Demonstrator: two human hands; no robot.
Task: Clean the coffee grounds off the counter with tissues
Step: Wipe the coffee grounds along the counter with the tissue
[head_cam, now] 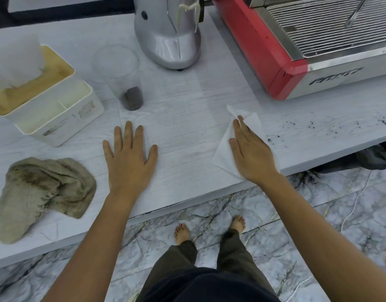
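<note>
Right hand [252, 153], fingers flat, presses the tissue [225, 149]; sweep right through the grounds [318, 127], probably gathering them inward.

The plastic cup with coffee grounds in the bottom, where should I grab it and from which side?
Grip the clear plastic cup round its lower wall, just above the dark grounds, where it is narrow enough for fingers to wrap. It stands upright, so come in level from the front with the left hand, which lies flat on the counter nearest it; the tissue box crowds its left.
</note>
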